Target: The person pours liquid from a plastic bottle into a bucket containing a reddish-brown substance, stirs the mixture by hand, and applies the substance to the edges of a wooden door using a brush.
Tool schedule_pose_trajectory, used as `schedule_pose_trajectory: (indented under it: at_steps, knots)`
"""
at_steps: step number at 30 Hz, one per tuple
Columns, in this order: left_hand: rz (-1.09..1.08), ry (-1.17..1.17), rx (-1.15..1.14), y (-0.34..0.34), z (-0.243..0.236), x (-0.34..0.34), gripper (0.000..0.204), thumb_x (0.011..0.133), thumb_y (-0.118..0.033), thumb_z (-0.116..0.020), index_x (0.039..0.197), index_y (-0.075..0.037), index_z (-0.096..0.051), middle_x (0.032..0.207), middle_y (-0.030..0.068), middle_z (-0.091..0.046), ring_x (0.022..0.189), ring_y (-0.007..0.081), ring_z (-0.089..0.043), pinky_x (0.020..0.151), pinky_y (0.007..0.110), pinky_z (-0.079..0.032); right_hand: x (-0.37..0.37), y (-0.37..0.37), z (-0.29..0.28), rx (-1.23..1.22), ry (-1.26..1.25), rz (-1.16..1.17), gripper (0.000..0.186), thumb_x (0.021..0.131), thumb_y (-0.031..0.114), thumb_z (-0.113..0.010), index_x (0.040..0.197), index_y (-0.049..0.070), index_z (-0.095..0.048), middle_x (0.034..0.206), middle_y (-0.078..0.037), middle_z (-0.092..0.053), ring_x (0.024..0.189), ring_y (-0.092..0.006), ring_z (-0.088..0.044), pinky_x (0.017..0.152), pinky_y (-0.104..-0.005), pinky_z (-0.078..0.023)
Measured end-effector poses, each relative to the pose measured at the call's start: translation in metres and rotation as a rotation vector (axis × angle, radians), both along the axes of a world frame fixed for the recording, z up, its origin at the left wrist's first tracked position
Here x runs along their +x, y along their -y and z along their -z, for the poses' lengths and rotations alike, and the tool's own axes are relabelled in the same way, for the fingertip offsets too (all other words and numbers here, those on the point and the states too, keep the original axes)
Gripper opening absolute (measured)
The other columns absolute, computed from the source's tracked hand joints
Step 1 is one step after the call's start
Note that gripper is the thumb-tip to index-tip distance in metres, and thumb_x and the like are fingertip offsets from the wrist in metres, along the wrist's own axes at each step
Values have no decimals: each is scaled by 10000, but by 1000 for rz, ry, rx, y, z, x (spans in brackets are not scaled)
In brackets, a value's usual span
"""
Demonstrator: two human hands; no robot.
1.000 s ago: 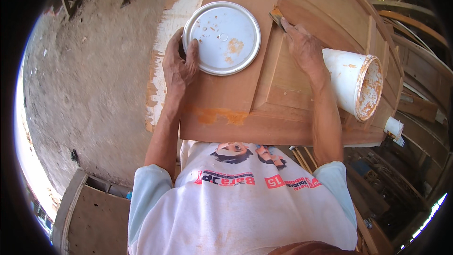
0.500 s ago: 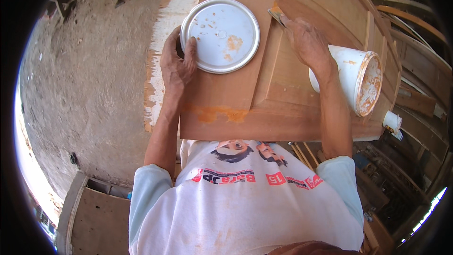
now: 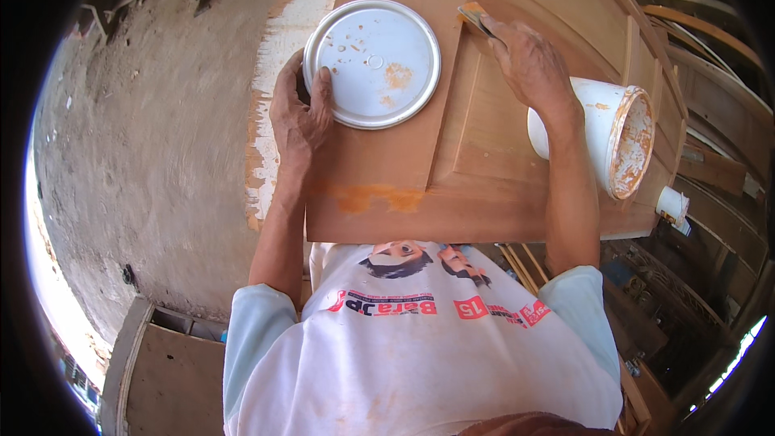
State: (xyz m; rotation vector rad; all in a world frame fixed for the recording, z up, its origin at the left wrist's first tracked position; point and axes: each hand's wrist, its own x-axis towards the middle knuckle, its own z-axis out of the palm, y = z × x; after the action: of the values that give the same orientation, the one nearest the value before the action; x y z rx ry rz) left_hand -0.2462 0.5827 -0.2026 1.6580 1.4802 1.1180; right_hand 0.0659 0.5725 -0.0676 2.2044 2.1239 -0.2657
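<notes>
My left hand [image 3: 305,109] grips the left rim of a round white bucket lid [image 3: 375,52], thumb on top and the other fingers hidden beneath. Orange-brown filler spots the lid's face. In my right hand [image 3: 533,69] is a putty knife [image 3: 476,18] with orange filler on its blade, held at the edge of a recessed panel of the wooden door [image 3: 496,141]. An orange filler smear [image 3: 375,198] marks the door's near end. Close by my right forearm, a white bucket [image 3: 585,125] lies on its side, its filler-stained end to the right.
Along the door's left side runs a board with patchy white paint [image 3: 282,56]. A small white container [image 3: 672,206] sits at the door's right corner. Stacked timber [image 3: 718,169] fills the right side. At lower left stands a curved-edged wooden piece [image 3: 178,379] on the concrete floor [image 3: 145,153].
My left hand and the lid have shifted slightly left and nearer to me. The right hand has turned a little, and the putty knife stays near the same panel edge.
</notes>
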Motion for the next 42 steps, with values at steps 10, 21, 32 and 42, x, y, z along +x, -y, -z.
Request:
schedule_pose_trajectory:
  at_steps: [10,21,32,42]
  knots:
    - [8,27,-68,0,-9,4,442,1058,-246,-694,1371,56,-614,1188,239,-733,1064,306,-741,894,399,-606,13,-26,8,80,-24,-69,349,1045,179,-581,1374,111,-676,1102,-211,-726,1064,-420,-696,897,-538,-567]
    - [-26,46,-35,2,5,1,407,1056,-219,-695,1363,41,-630,1159,220,-744,1032,280,-745,869,386,-610,4,-31,14,-72,-6,39,374,1046,181,-590,1401,90,-667,1158,-240,-721,1119,-428,-678,969,-527,-533]
    - [-34,36,-40,1,2,2,394,1054,-221,-700,1346,35,-636,1125,202,-744,1018,266,-736,867,374,-596,-3,-25,3,-104,17,58,386,1046,195,-600,1417,107,-663,1144,-228,-722,1108,-423,-681,944,-521,-541]
    - [-32,31,-61,4,-6,1,406,1060,-241,-692,1362,24,-628,1161,210,-746,1039,275,-738,883,383,-597,-1,-11,6,-84,-64,33,368,1054,201,-579,1388,84,-680,1180,-243,-726,1123,-432,-678,968,-504,-541]
